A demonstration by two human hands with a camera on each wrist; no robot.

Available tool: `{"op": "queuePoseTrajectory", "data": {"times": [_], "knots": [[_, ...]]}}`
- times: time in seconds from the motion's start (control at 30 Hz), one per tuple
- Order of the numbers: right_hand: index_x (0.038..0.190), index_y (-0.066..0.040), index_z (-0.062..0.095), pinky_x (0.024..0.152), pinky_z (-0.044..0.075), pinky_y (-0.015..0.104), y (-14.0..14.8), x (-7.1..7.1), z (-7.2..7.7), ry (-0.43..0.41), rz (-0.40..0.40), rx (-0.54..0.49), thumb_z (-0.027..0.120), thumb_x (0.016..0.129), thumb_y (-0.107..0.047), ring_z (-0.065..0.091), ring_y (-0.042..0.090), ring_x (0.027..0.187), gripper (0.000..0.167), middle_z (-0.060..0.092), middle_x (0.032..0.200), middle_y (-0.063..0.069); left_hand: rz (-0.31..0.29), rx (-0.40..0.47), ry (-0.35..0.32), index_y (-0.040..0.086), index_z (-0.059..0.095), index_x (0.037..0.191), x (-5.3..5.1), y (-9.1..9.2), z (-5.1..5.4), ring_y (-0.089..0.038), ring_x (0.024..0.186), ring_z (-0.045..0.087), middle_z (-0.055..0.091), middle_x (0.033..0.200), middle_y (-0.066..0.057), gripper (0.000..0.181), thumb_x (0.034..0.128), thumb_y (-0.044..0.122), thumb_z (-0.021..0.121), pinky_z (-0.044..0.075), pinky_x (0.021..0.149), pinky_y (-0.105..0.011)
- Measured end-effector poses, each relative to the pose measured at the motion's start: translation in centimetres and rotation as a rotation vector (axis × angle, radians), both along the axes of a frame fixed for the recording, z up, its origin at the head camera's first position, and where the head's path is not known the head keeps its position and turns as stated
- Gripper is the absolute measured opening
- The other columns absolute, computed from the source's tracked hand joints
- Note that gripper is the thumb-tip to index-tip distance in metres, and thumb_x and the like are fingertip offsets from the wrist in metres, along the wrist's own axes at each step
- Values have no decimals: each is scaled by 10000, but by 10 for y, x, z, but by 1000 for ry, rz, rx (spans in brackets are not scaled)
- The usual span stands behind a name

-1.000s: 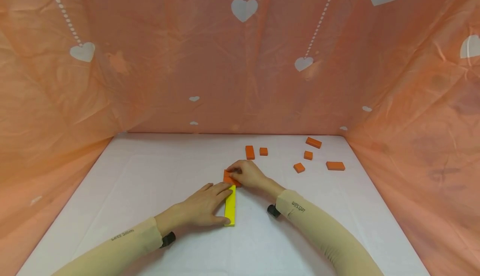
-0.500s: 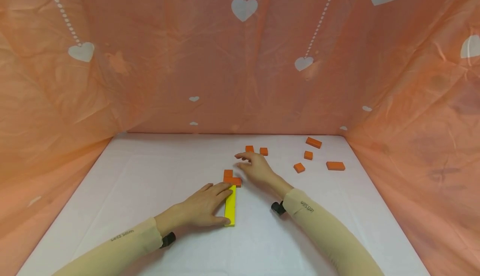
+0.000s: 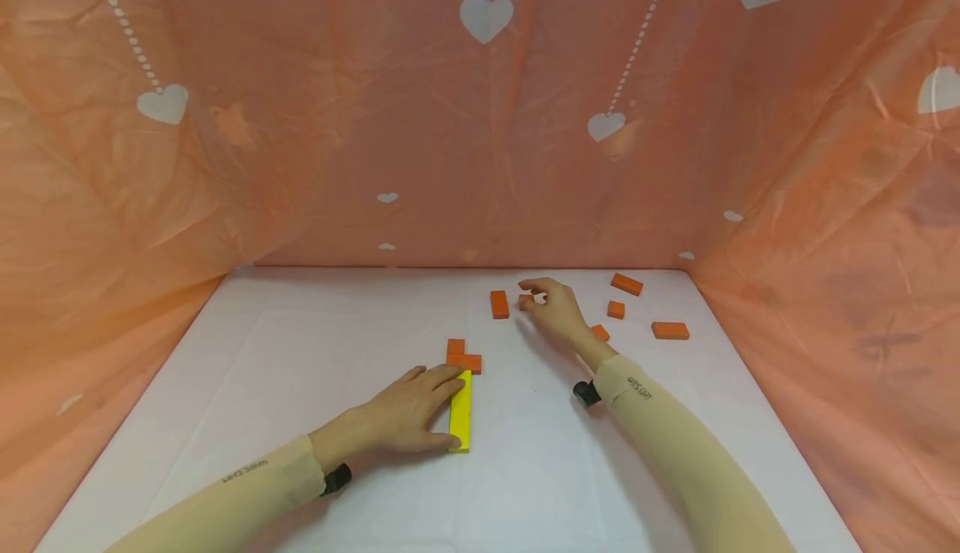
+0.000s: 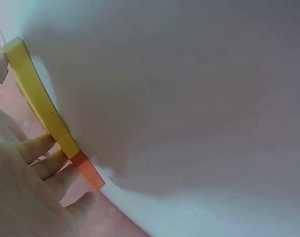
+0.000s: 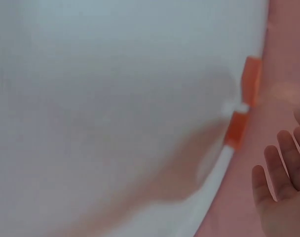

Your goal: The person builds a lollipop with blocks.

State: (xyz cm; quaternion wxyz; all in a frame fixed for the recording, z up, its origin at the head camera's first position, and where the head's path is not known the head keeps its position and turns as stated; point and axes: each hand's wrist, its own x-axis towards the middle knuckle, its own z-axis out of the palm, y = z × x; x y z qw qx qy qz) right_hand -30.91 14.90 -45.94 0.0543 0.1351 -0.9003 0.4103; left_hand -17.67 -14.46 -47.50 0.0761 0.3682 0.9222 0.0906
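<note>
Work shifts: the right hand [image 3: 558,311] moves near a small block [image 3: 527,297], fingers apart, empty. The left hand [image 3: 401,413], fingers straight, touches a yellow block [image 3: 461,413].

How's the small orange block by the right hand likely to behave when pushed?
The small orange block looks stiff, given its straight edges. Flat sides suggest sliding rather than rolling, and its squat shape makes tipping unlikely.

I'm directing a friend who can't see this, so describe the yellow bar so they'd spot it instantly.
On the white table, find the person's left hand. The yellow bar is the long, narrow piece that this hand touches. It alone is yellow; the orange blocks are all shorter.
</note>
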Motion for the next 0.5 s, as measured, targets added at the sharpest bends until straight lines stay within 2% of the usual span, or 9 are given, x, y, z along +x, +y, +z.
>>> {"op": "queuePoseTrajectory", "data": {"times": [0.13,0.3,0.5], "knots": [[1341,-33,689,1053,499,524,6,-9,-3,-45,-18,59,713,976,-135,611,367,1232,380,667,1345,177,1,-2,-2,92,475,1549,-1,-1,-1,-266,1520,350,365,1659,-96,871,904,636,689,299,1229,-553],[1332,-27,693,1048,512,510,9,-16,-5,-70,0,134,721,975,-129,620,379,1239,371,665,1353,187,0,-1,-1,92,476,1550,-1,-1,-1,-264,1523,347,362,1661,-94,874,905,644,685,304,1228,-551],[1300,-11,704,1013,544,482,9,-22,-7,-99,16,166,716,962,-88,668,357,1196,347,697,1302,193,0,1,-3,89,474,1551,0,-1,0,-273,1520,352,365,1659,-99,876,903,640,687,300,1230,-551]]}}
